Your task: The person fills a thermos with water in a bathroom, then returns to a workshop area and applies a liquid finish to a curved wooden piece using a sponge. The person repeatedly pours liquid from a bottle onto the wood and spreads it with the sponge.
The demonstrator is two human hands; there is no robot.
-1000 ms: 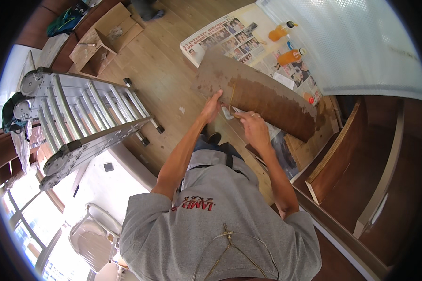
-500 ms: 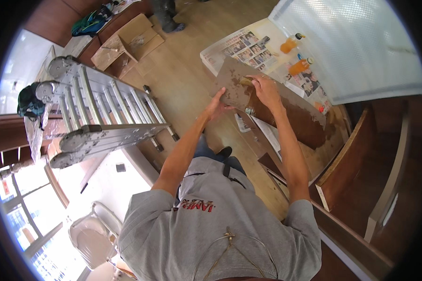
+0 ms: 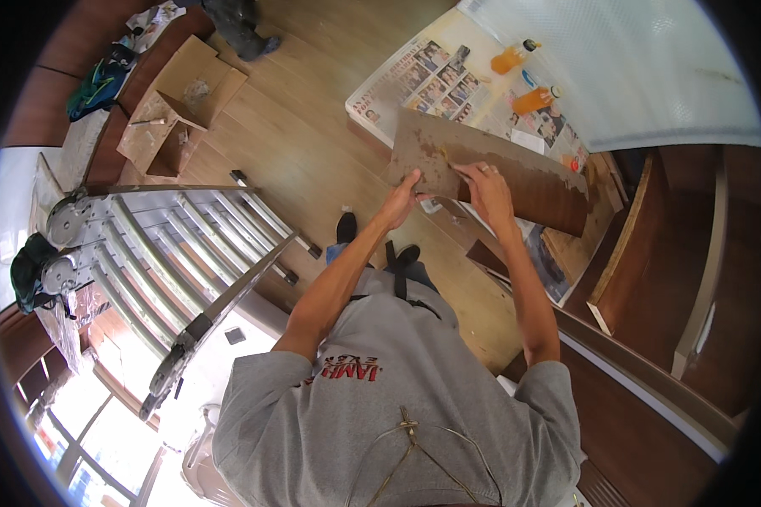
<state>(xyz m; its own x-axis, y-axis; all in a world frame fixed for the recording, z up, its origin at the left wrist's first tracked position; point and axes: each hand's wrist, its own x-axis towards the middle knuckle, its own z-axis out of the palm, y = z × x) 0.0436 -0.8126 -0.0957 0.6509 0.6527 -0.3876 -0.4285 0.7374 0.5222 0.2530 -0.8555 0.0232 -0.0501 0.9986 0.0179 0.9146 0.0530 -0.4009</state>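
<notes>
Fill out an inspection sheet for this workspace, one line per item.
Surface: wooden floor, newspaper sheets spread at the far side.
Job's things: brown board, one part paler and dusty.
Clutter: two orange bottles on the newspaper; open cardboard box; wood offcuts at right.
Hands: left hand on the board's near edge; right hand pressed on its face, what it holds unclear.
Cables: nothing seen.
Surroundings: folded aluminium ladder at left; window below left.

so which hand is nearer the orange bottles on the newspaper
The right hand. It rests on the brown board, below the orange bottles. The left hand grips the board's lower-left edge, farther from them.
</notes>
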